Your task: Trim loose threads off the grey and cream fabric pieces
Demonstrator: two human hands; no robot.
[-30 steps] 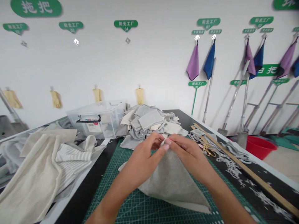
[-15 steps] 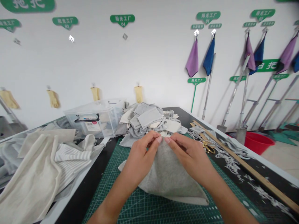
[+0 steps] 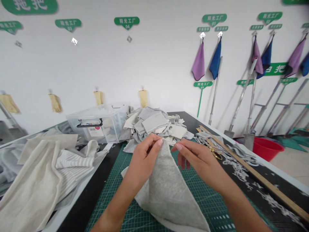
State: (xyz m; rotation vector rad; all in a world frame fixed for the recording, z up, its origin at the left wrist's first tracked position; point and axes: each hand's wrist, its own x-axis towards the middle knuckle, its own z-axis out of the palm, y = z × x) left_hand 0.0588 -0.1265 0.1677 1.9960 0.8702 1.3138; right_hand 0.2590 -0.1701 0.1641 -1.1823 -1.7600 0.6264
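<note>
The grey cloth hangs over the green cutting mat, its long axis slanting from the left hand down toward the wearer and rightward. That nearer hand pinches its upper corner, thumb against fingers; the right hand, fingers loosely curled, hovers just beside the edge, seemingly holding nothing.
</note>
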